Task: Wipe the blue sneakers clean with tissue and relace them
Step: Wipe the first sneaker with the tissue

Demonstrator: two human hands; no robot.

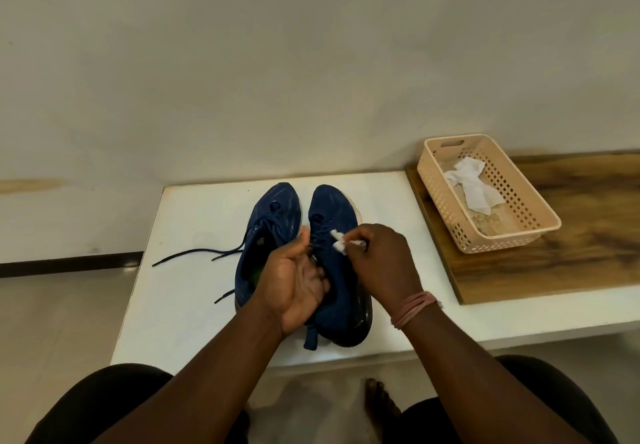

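Two blue knit-mesh sneakers sit side by side on a smooth white table (180, 291), toes pointing far. The left hand (294, 284) is curled around the collar of the right sneaker (337, 270), fingers inside its opening. The right hand (381, 256) pinches a crumpled white tissue (339, 241) against that sneaker's laces. The left sneaker (266, 225) trails loose dark laces (197, 255) leftward. Far right, a perforated beige plastic basket (519, 236) on a wood-grain board (571, 263) holds a wrinkled tissue (472, 184).
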